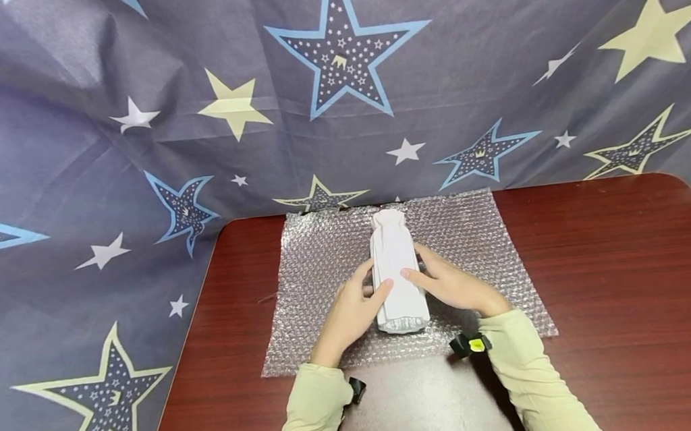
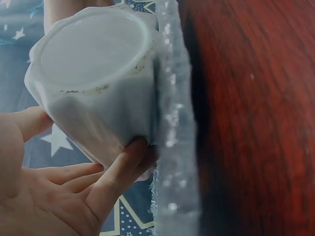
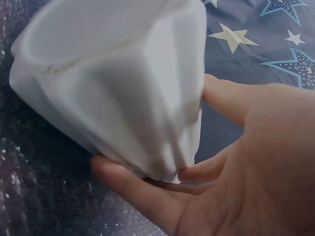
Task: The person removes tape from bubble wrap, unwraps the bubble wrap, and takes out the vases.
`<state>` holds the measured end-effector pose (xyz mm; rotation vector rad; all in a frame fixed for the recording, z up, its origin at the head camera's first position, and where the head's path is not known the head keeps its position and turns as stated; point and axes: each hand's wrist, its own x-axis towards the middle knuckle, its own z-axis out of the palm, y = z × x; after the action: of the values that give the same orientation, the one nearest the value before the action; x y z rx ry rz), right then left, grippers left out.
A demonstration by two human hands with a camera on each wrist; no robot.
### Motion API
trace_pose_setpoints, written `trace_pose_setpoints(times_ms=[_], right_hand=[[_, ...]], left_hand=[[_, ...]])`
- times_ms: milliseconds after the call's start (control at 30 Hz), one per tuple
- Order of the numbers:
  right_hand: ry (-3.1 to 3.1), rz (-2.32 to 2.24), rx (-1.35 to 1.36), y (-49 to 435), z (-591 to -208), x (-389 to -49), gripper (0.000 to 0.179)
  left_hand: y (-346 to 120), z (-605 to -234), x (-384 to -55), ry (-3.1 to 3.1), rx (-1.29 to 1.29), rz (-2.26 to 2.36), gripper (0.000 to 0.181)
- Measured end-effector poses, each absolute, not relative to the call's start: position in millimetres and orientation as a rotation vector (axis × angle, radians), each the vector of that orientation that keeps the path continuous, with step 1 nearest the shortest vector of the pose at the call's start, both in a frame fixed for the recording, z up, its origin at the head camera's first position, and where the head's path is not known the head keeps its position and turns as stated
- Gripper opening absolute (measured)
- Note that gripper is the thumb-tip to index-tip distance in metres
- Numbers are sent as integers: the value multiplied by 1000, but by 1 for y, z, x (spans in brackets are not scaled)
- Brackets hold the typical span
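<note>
A white fluted vase (image 1: 394, 259) lies on its side on a sheet of bubble wrap (image 1: 319, 271), its narrower neck toward the back and its base toward me. My left hand (image 1: 353, 306) holds its left side, thumb on top. From the right, my right hand (image 1: 456, 284) grips it, also with the thumb on top. In the left wrist view the round base of the vase (image 2: 93, 54) shows brownish marks along its rim. Fingers of the right hand (image 3: 236, 167) reach along the side and underside of the vase (image 3: 128, 88) in the right wrist view.
Under the wrap is a reddish-brown wooden table (image 1: 619, 288) with rounded back corners. A dark grey-blue cloth with stars (image 1: 352, 140) hangs behind and to the left of it. The wrap reaches the table's back edge.
</note>
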<state>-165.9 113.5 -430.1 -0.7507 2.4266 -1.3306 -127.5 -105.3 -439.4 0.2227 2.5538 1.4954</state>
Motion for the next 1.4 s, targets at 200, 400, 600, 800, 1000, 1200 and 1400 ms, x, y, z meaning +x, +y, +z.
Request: trace_pose_setpoints(times_ms=[200,400,600,800,1000,1200,1400], right_hand=[[2456,-1326,-766,113,-425,-165,66],[2475,-1306,-752,113,-422,-163,69],[2496,-1284,-712,113,-420,-161,73],[2487,-1341,-741,111,-419,-160,72],[2452,-1421,-729,110,-419,-160,72],[2471,-1416,-670,109,-419,-159,79],[2464,-1521,-645,107,-417,-160,81]], left_hand=[[-105,-436,-126,2576,234,1501,66],[-105,-433,-124,2575,247,1534,66],[-105,-430,-122,2581,250,1564,68],[-105,-429,-122,2561,278,1667,66],[-105,-428,-124,2632,311,1692,66],[-105,-428,-123,2652,255,1729,67],[-104,-427,-124,2651,263,1829,66]])
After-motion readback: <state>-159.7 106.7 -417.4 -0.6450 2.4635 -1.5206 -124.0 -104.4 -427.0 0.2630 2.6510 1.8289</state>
